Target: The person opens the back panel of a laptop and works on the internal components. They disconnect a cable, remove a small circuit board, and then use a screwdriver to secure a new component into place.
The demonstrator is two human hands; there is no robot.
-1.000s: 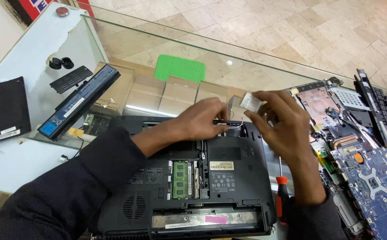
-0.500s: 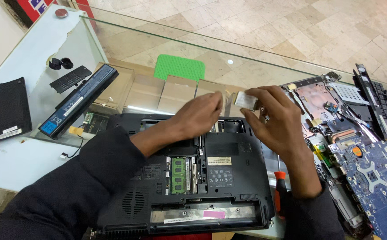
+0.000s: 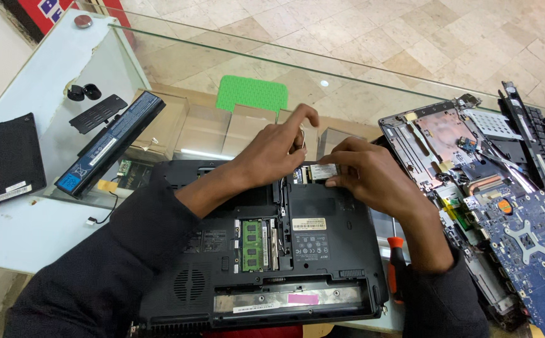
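From above, an upturned black laptop (image 3: 266, 250) lies on the glass counter (image 3: 41, 81), its memory bay open with a green memory module (image 3: 253, 245) exposed. The right hand (image 3: 372, 178) pinches a small white-labelled card (image 3: 322, 171) at the laptop's far edge. The left hand (image 3: 279, 147), fingers partly curled, pinches thin wires just beside it. A battery pack (image 3: 111, 144) lies left; a blue motherboard (image 3: 529, 244) right.

A glass worktop (image 3: 47, 81) over a tiled floor (image 3: 360, 37)

Beige stone tiles, mottled and worn, run across the top of the view. The clear worktop shows cardboard boxes (image 3: 222, 128) on a shelf beneath, and a small spot of lamp light (image 3: 324, 82) reflects on the glass.
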